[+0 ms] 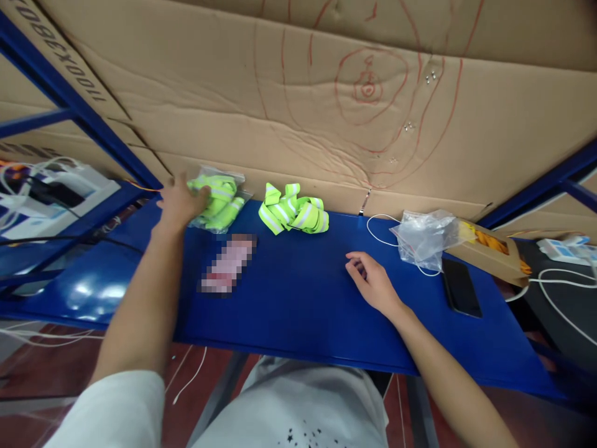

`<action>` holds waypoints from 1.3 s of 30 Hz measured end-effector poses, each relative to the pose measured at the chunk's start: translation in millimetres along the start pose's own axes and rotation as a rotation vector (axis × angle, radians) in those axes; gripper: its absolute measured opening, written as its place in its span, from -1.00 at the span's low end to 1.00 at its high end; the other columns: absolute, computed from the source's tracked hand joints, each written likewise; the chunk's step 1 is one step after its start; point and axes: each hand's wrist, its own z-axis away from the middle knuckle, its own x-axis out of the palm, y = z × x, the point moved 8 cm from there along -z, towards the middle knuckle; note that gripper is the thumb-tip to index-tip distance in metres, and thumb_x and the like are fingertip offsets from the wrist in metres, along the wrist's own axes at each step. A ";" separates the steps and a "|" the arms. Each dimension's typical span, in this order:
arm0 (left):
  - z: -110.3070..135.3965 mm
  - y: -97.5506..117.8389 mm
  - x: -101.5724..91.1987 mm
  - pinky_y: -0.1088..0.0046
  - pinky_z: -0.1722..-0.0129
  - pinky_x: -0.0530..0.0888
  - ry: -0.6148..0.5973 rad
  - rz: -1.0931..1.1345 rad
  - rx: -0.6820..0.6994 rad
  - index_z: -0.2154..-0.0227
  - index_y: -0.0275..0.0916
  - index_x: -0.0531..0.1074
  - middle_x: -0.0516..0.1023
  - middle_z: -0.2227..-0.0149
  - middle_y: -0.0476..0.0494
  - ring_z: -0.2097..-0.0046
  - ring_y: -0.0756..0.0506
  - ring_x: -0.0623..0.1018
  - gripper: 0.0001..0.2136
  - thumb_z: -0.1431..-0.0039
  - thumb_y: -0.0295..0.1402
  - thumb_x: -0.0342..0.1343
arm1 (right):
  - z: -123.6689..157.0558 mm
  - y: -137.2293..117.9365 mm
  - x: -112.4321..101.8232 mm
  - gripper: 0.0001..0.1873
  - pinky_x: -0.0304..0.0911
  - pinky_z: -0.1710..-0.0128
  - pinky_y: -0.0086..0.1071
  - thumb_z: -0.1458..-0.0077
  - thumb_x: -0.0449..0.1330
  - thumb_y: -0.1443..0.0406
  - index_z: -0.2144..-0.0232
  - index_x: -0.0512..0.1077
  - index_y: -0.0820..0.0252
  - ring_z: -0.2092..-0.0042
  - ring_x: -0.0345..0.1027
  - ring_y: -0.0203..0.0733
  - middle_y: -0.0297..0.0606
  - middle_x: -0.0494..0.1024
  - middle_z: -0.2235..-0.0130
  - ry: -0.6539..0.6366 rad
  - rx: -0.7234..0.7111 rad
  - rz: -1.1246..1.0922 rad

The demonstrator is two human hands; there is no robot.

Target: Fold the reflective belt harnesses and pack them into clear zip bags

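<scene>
At the back left of the blue table, my left hand (181, 200) reaches over clear plastic bags packed with neon-yellow reflective straps (219, 198). Its thumb lies across the bag's left side; the fingers look spread, though motion blurs them. To the right of the bags sits a loose tangle of neon-yellow straps with silvery stripes (293, 210), outside any bag. My right hand (372, 281) rests on the table right of centre, fingers loosely bent and thumb apart, with nothing visible in it.
A pixelated pinkish item (229, 264) lies on the blue table (298, 298). On the right are empty-looking clear bags (422, 239), a black phone (461, 287), a cardboard box with orange contents (489, 249) and a white cable. Cardboard (209, 93) walls the back.
</scene>
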 end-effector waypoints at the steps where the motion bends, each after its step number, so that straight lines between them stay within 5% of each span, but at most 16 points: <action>1: 5.0 7.4 0.3 -0.60 -0.13 0.17 0.022 -0.033 -0.013 -0.20 -0.53 0.37 0.38 -0.25 -0.63 -0.32 -0.74 0.28 -0.09 -0.21 0.33 0.02 | -0.2 2.6 1.9 -0.64 0.44 0.17 -0.27 -0.42 0.08 0.06 -0.08 0.43 0.12 0.21 0.52 -0.18 -0.18 0.62 0.09 -0.014 -0.002 0.019; 4: 20.4 55.4 17.6 -0.31 -0.30 0.20 -0.086 -0.056 0.095 -0.32 -0.60 0.24 0.30 -0.36 -0.58 -0.37 -0.51 0.28 -0.15 -0.36 0.18 -0.07 | 0.5 5.8 9.0 -0.69 0.44 0.13 -0.24 -0.43 0.08 0.10 -0.05 0.46 0.10 0.17 0.53 -0.16 -0.19 0.61 0.07 -0.071 -0.024 0.079; 7: 44.3 120.4 54.3 0.03 -0.35 0.34 -0.335 -0.014 0.315 -0.37 -0.34 0.25 0.42 -0.33 -0.36 -0.31 -0.27 0.42 -0.30 -0.34 0.03 0.12 | 1.8 2.5 15.2 -0.74 0.43 0.04 -0.19 -0.43 0.09 0.14 0.00 0.49 0.08 0.09 0.53 -0.12 -0.19 0.61 0.05 -0.133 -0.073 0.144; 11: 79.0 182.2 107.3 -0.29 -0.43 0.02 -0.542 -0.098 0.551 -0.47 -0.17 0.11 -0.09 -0.55 -0.48 -0.53 -0.53 0.01 0.01 -0.01 -0.17 0.51 | 2.4 -3.3 17.4 -0.76 0.41 -0.05 -0.14 -0.44 0.09 0.17 0.01 0.50 0.07 -0.01 0.52 -0.06 -0.18 0.61 0.01 -0.181 -0.139 0.214; 14: 86.4 204.1 134.5 -0.32 -0.44 -0.18 -0.610 0.023 0.588 -0.30 -0.17 0.41 0.02 -0.53 -0.42 -0.54 -0.51 0.00 -0.31 -0.09 -0.39 0.42 | 2.5 -5.2 16.4 -0.77 0.41 -0.07 -0.14 -0.45 0.08 0.18 0.01 0.50 0.07 -0.04 0.51 -0.06 -0.19 0.62 0.01 -0.190 -0.179 0.249; 17: 75.1 212.6 142.6 -0.22 -0.45 -0.07 -0.609 0.199 0.483 -0.03 -0.21 0.62 0.35 -0.40 -0.39 -0.47 -0.46 0.20 -0.68 -0.22 -0.33 0.29 | 3.2 -7.1 15.0 -0.78 0.41 -0.09 -0.10 -0.45 0.08 0.19 0.02 0.49 0.06 -0.04 0.52 -0.05 -0.20 0.62 0.01 -0.179 -0.206 0.276; 21: 69.3 225.7 136.2 -0.06 -0.42 0.12 -0.626 0.449 0.281 0.20 -0.26 0.66 0.47 -0.30 -0.33 -0.42 -0.44 0.28 -0.68 -0.21 -0.09 0.28 | 3.6 -11.9 9.9 -0.69 0.37 -0.19 0.04 -0.46 0.06 0.17 -0.15 0.40 0.06 -0.14 0.47 0.02 -0.10 0.55 -0.12 -0.098 -0.201 0.295; 24: 95.5 234.1 139.9 0.13 -0.07 0.50 -0.777 0.667 0.044 0.29 -0.30 0.64 0.68 0.07 -0.29 -0.07 -0.37 0.61 -0.54 -0.19 0.08 0.23 | 4.8 -21.1 -9.1 -0.41 0.32 -0.30 0.08 -0.41 0.14 0.10 -0.37 0.13 0.10 -0.34 0.27 0.09 0.06 0.31 -0.32 0.138 -0.226 0.222; 27: 141.7 235.6 146.8 0.27 0.23 0.56 -0.945 0.877 -0.203 0.27 -0.33 0.63 0.70 0.24 -0.30 0.20 -0.26 0.67 -0.45 -0.18 0.16 0.18 | 9.6 -30.7 -24.7 -0.15 0.22 -0.39 0.12 -0.29 0.29 0.05 -0.44 -0.01 0.05 -0.48 0.03 0.15 0.09 0.12 -0.41 0.302 -0.294 0.177; 31: 189.0 220.7 148.1 0.24 0.16 0.60 -1.002 1.105 -0.489 0.15 -0.26 0.62 0.71 0.15 -0.30 0.16 -0.25 0.68 -0.49 -0.17 0.13 0.16 | 10.7 -37.7 -9.6 -0.02 0.14 -0.43 0.19 -0.20 0.37 0.00 -0.47 -0.04 -0.09 -0.52 -0.06 0.24 0.05 -0.05 -0.49 0.124 -0.346 0.270; 35: 204.9 210.2 145.6 0.23 0.06 0.60 -1.012 1.271 -0.704 0.11 -0.21 0.61 0.71 0.08 -0.27 0.04 -0.27 0.68 -0.56 -0.17 0.04 0.17 | 18.4 -45.2 10.3 0.26 0.08 -0.43 0.31 -0.10 0.44 -0.01 -0.53 -0.29 -0.07 -0.55 -0.26 0.38 0.13 -0.24 -0.53 0.028 -0.445 0.355; 39: 213.6 215.7 146.1 0.28 0.03 0.59 -1.113 1.369 -0.863 0.19 -0.24 0.62 0.70 0.12 -0.26 0.04 -0.23 0.66 -0.65 -0.13 -0.07 0.21 | 28.6 -53.8 13.8 0.06 -0.20 -0.40 0.57 -0.19 0.40 0.13 -0.51 -0.14 -0.23 -0.55 -0.29 0.44 0.01 -0.01 -0.50 0.100 -0.586 0.528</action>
